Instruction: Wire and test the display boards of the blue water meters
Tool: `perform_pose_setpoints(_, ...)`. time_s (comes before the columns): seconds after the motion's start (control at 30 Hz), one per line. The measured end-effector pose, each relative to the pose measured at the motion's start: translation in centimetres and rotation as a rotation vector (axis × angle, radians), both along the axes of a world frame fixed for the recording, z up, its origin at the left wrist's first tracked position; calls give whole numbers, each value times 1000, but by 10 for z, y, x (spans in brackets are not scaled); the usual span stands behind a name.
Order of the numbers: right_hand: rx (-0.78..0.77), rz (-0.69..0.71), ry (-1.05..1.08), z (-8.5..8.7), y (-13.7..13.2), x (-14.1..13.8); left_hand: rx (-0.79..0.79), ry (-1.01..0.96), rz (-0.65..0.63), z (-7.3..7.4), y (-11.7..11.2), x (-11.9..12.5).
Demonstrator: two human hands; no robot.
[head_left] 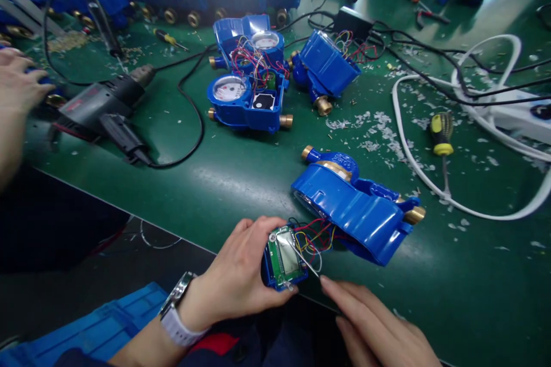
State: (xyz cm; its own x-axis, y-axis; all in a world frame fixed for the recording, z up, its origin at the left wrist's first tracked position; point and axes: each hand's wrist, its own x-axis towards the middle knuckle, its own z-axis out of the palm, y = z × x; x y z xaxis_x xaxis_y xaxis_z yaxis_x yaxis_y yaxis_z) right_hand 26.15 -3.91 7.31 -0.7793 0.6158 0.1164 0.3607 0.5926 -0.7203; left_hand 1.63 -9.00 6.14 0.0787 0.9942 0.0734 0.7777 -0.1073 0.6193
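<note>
My left hand point(236, 266) is closed around a small green circuit board with a grey display point(287, 253), set in a blue housing at the table's front edge. Red, yellow, white and black wires point(318, 232) run from the board to a blue water meter point(357, 203) lying on its side with brass ends. My right hand point(379, 321) has its fingers closed on a thin metal tool point(310, 268). The tool's tip reaches the display's right edge; its handle is hidden in the hand, so its kind does not show.
Other blue meters point(245, 109) with loose wires stand mid-table. A heat gun point(103, 106) lies at left, a yellow-black screwdriver point(442, 135) and white cable point(402, 143) at right. Plastic scraps litter the green table point(232, 183). Another person's hand point(19, 86) is at far left.
</note>
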Motion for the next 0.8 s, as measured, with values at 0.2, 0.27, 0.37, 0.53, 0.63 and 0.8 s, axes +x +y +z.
perform_pose_setpoints(0.2, 162, 79, -191, -2, 4, -12, 30, -10, 22, -12, -1, 1)
perform_pose_setpoints(0.27, 150, 82, -237, -5, 3, -11, 30, -16, 15, -14, 0, 1)
perform_pose_setpoints(0.37, 123, 48, -248, -6, 1, -10, 41, -33, 13, -16, 1, 3)
perform_pose_setpoints(0.53, 116, -42, -184, -2, 0, -13, 78, -54, 7, -19, 5, 5)
perform_pose_setpoints(0.63, 150, -74, -142, -1, 0, -17, 77, -53, 10, -21, 8, 6)
perform_pose_setpoints(0.8, 131, -97, -134, 1, 3, -19, 40, -42, 9, -19, 12, 10)
